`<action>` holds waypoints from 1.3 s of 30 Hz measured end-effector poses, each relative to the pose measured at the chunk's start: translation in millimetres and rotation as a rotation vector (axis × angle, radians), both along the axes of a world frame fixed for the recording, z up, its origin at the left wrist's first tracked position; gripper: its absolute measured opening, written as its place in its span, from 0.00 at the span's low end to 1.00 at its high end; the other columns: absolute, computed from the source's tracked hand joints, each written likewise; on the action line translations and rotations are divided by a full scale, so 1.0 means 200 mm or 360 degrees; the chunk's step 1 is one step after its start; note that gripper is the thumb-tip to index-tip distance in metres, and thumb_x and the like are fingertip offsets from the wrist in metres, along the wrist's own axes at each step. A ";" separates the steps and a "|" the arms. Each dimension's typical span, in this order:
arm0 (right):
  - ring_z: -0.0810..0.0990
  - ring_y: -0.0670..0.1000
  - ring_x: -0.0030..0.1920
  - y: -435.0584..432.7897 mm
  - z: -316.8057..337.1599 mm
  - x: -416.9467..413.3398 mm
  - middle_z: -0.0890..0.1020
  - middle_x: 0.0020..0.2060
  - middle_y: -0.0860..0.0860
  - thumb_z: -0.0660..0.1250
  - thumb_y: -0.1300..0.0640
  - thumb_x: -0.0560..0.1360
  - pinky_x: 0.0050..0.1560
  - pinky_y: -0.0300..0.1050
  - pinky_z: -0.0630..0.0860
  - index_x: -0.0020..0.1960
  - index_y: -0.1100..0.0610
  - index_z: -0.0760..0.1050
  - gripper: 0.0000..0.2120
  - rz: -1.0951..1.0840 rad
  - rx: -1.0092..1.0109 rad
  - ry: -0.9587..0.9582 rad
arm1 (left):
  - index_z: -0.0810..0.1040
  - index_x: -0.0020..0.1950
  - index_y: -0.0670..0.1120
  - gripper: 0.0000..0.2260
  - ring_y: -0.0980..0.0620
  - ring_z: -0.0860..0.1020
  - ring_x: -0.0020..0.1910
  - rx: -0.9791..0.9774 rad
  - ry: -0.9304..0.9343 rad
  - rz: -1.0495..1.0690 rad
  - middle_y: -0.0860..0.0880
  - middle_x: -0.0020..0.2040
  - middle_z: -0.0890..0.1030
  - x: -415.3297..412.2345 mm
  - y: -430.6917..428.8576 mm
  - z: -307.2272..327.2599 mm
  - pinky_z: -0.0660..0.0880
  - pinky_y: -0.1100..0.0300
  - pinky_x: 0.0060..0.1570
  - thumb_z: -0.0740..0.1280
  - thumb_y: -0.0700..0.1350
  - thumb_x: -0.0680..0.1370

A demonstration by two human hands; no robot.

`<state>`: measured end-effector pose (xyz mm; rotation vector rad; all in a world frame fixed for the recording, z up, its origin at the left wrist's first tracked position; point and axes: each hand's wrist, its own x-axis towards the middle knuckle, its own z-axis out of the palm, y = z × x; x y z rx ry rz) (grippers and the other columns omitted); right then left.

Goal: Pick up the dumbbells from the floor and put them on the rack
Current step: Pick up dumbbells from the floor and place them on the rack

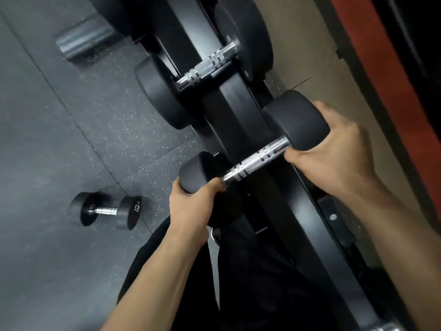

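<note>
A black dumbbell with a chrome knurled handle (253,162) lies across the black rack (241,108). My left hand (191,206) grips its near black head. My right hand (334,151) grips its far head, thumb by the handle. A larger black dumbbell (210,65) sits on the rack just beyond it. A small dumbbell (108,211) lies on the grey rubber floor to the left, well apart from both hands.
A grey cylindrical roller (81,41) lies on the floor at upper left. A beige wall base and a red panel (381,68) run along the right behind the rack. My dark-trousered legs (238,271) stand against the rack's front. Speckled floor mat (47,139) spreads to the left.
</note>
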<state>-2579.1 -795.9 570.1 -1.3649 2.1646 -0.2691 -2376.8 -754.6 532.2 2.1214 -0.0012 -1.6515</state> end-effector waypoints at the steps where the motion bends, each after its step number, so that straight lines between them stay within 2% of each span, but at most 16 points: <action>1: 0.83 0.55 0.45 -0.02 -0.03 -0.02 0.83 0.43 0.45 0.77 0.54 0.63 0.48 0.53 0.82 0.62 0.45 0.77 0.28 0.0008 0.0019 -0.0009 | 0.77 0.53 0.49 0.18 0.44 0.86 0.43 0.0010 0.0002 0.0009 0.46 0.47 0.84 -0.02 0.00 -0.03 0.85 0.44 0.42 0.76 0.35 0.68; 4: 0.83 0.54 0.47 -0.06 -0.11 -0.07 0.83 0.44 0.44 0.77 0.54 0.64 0.51 0.51 0.82 0.64 0.45 0.77 0.29 0.0012 0.0083 -0.0034 | 0.77 0.54 0.48 0.18 0.43 0.86 0.44 0.0019 -0.0006 0.0000 0.44 0.48 0.85 -0.08 -0.01 -0.11 0.85 0.50 0.38 0.76 0.37 0.68; 10: 0.82 0.51 0.50 -0.06 -0.18 -0.18 0.82 0.45 0.41 0.79 0.52 0.66 0.54 0.45 0.80 0.66 0.44 0.77 0.30 0.0070 0.0144 -0.0086 | 0.77 0.59 0.49 0.24 0.46 0.86 0.47 0.0015 -0.0138 -0.0044 0.48 0.50 0.85 -0.18 0.04 -0.18 0.85 0.47 0.48 0.79 0.40 0.66; 13: 0.84 0.48 0.57 -0.06 -0.18 -0.22 0.85 0.54 0.43 0.82 0.51 0.66 0.61 0.46 0.80 0.69 0.46 0.78 0.33 0.0097 0.0135 -0.0156 | 0.77 0.58 0.47 0.22 0.47 0.86 0.47 -0.0032 -0.0245 -0.0100 0.47 0.50 0.85 -0.21 0.03 -0.15 0.84 0.46 0.49 0.80 0.43 0.67; 15: 0.82 0.43 0.61 -0.08 -0.18 -0.24 0.83 0.60 0.42 0.82 0.50 0.68 0.66 0.44 0.78 0.72 0.49 0.77 0.34 0.0024 -0.0007 -0.0318 | 0.76 0.64 0.48 0.24 0.52 0.84 0.54 -0.0179 -0.0397 -0.0148 0.52 0.56 0.84 -0.22 -0.01 -0.11 0.81 0.48 0.57 0.79 0.47 0.70; 17: 0.81 0.42 0.63 -0.13 -0.15 -0.22 0.82 0.64 0.43 0.80 0.49 0.71 0.67 0.41 0.78 0.72 0.49 0.76 0.31 -0.0006 -0.0119 -0.0429 | 0.71 0.73 0.52 0.29 0.61 0.79 0.60 -0.0376 -0.0507 -0.0163 0.58 0.63 0.79 -0.22 -0.08 -0.06 0.76 0.55 0.65 0.77 0.48 0.74; 19: 0.81 0.45 0.63 -0.20 -0.12 -0.17 0.81 0.66 0.45 0.78 0.48 0.73 0.65 0.41 0.78 0.72 0.48 0.76 0.29 0.0016 -0.0164 -0.0493 | 0.71 0.74 0.53 0.28 0.57 0.75 0.67 -0.0529 -0.0515 -0.0103 0.53 0.70 0.75 -0.18 -0.17 0.01 0.74 0.54 0.68 0.76 0.48 0.75; 21: 0.81 0.45 0.62 -0.25 -0.04 -0.09 0.82 0.66 0.45 0.77 0.48 0.74 0.65 0.43 0.79 0.72 0.48 0.76 0.27 0.0061 -0.0205 -0.0531 | 0.73 0.70 0.54 0.24 0.55 0.75 0.68 -0.0667 -0.0510 -0.0106 0.52 0.70 0.76 -0.11 -0.24 0.13 0.76 0.60 0.63 0.75 0.48 0.76; 23: 0.81 0.46 0.63 -0.27 0.05 -0.01 0.82 0.66 0.46 0.76 0.48 0.75 0.67 0.46 0.79 0.72 0.48 0.76 0.26 0.0109 -0.0242 -0.0578 | 0.75 0.67 0.55 0.20 0.58 0.78 0.64 -0.0812 -0.0514 -0.0143 0.55 0.66 0.78 -0.01 -0.29 0.28 0.76 0.69 0.54 0.74 0.48 0.77; 24: 0.81 0.46 0.64 -0.27 0.12 0.03 0.82 0.66 0.46 0.75 0.48 0.76 0.67 0.48 0.78 0.73 0.48 0.76 0.26 0.0147 -0.0266 -0.0595 | 0.76 0.67 0.55 0.19 0.61 0.79 0.62 -0.0889 -0.0522 -0.0163 0.57 0.64 0.80 0.04 -0.30 0.38 0.77 0.69 0.54 0.74 0.48 0.78; 27: 0.80 0.50 0.66 -0.26 0.35 0.16 0.82 0.67 0.47 0.73 0.48 0.77 0.68 0.53 0.77 0.73 0.49 0.75 0.26 0.0263 -0.0354 -0.0640 | 0.77 0.67 0.56 0.17 0.68 0.81 0.55 -0.1079 -0.0546 -0.0217 0.60 0.62 0.81 0.20 -0.26 0.69 0.77 0.61 0.61 0.72 0.48 0.79; 29: 0.79 0.52 0.68 -0.26 0.54 0.25 0.81 0.67 0.48 0.72 0.46 0.77 0.69 0.55 0.76 0.74 0.49 0.75 0.26 0.0351 -0.0421 -0.0648 | 0.78 0.63 0.58 0.13 0.69 0.81 0.54 -0.1186 -0.0575 -0.0229 0.59 0.61 0.82 0.31 -0.21 0.89 0.76 0.55 0.65 0.72 0.47 0.79; 32: 0.79 0.52 0.69 -0.23 0.86 0.40 0.81 0.68 0.47 0.71 0.45 0.78 0.69 0.55 0.75 0.74 0.48 0.74 0.26 0.0443 -0.0549 -0.0656 | 0.80 0.59 0.59 0.11 0.64 0.82 0.56 -0.1341 -0.0650 -0.0213 0.57 0.60 0.84 0.47 -0.13 1.22 0.75 0.50 0.68 0.71 0.46 0.80; 39: 0.77 0.50 0.70 -0.13 1.44 0.76 0.79 0.70 0.45 0.70 0.43 0.78 0.71 0.53 0.73 0.75 0.45 0.72 0.27 0.0585 -0.0838 -0.0729 | 0.81 0.56 0.58 0.10 0.52 0.82 0.62 -0.1725 -0.0787 -0.0124 0.58 0.55 0.85 0.85 0.00 1.79 0.76 0.46 0.68 0.68 0.42 0.82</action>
